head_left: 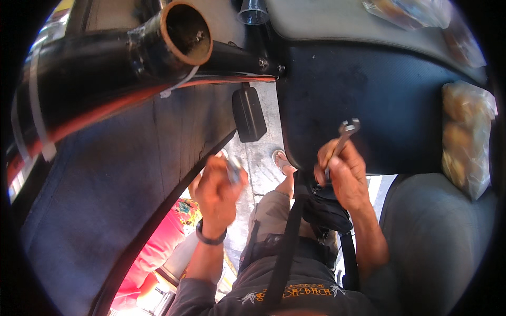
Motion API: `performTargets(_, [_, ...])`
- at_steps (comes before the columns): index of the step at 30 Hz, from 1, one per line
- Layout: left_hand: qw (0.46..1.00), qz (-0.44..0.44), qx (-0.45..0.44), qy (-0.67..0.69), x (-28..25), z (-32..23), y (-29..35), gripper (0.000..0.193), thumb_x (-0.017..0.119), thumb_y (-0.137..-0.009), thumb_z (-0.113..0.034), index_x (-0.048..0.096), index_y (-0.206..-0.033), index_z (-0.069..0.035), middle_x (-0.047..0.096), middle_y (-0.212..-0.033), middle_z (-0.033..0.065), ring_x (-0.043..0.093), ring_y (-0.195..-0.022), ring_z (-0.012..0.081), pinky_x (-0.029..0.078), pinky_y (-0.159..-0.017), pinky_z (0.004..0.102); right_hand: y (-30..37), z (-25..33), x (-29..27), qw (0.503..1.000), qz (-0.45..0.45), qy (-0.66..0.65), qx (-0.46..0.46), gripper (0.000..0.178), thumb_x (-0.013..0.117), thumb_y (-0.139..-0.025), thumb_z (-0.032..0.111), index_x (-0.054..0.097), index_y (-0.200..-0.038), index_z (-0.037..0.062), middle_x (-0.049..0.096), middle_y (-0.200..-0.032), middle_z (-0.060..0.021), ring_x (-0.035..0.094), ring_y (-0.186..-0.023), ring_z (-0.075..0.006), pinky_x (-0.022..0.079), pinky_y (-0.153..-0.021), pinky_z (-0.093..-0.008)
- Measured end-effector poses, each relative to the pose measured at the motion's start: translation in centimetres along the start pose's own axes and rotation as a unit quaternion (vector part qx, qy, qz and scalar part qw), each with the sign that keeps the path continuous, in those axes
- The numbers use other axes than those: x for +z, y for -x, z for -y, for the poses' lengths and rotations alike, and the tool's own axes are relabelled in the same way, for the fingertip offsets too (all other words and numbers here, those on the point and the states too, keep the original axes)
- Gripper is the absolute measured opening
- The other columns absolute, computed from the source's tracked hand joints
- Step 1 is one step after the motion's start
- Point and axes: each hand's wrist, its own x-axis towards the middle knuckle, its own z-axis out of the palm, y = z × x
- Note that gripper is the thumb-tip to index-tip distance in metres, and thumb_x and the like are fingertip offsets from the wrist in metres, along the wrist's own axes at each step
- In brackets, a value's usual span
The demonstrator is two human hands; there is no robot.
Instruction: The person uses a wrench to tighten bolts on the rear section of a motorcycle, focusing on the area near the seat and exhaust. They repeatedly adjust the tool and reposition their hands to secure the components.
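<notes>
My right hand is closed around an open-ended wrench, its jaw pointing up and away from me. The wrench is over the near edge of a black padded panel. To the left, my left hand is raised with curled fingers and smeared by motion. A small greyish, shiny piece shows at its fingertips, too blurred to name. The two hands are apart, above my lap.
A thick black tube with an open end crosses the upper left. Beyond my left hand hangs a black box. Clear bags of round brownish items lie at right. A clear cup stands far off; a black pouch is near my waist.
</notes>
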Motion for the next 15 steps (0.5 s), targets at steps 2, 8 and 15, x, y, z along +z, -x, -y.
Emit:
performTargets(2, [0.99,0.13,0.046,-0.037,0.6,-2.9,-0.5,0.015,0.075,-0.079,0.0,0.066,-0.089,-0.005,0.061,-0.097,0.0063,0.062,-0.085,0.02,0.052,-0.079,0.0351,1.8,-0.8,-0.9,0.963,0.046,-0.139,0.227,0.034,0.055,-0.102,0.037,0.058,-0.095,0.0034,0.057,-0.078,-0.0035,0.046,-0.05,-0.0073,0.038,-0.045,-0.0229])
performTargets(8, [0.869,0.399,0.265,-0.125,7.6,-3.3,-3.0,0.027,0.075,-0.076,-0.011,0.071,-0.103,-0.01,0.063,-0.104,0.0042,0.06,-0.105,0.025,0.046,-0.101,0.0487,0.9,0.6,2.7,0.905,-0.013,-0.162,0.394,0.036,0.068,-0.097,0.035,0.066,-0.108,-0.0001,0.065,-0.083,-0.002,0.061,-0.069,-0.0079,0.05,-0.059,-0.0225])
performTargets(15, [0.913,0.286,0.26,-0.133,8.0,-3.5,-1.4,0.021,0.071,-0.079,-0.006,0.07,-0.1,-0.009,0.063,-0.108,0.0059,0.058,-0.113,0.0288,0.046,-0.103,0.0471,-1.2,3.5,-0.2,0.988,0.051,0.074,0.124,0.031,0.058,-0.104,0.027,0.068,-0.115,0.0001,0.056,-0.07,0.0031,0.05,-0.06,-0.0039,0.039,-0.056,-0.0229])
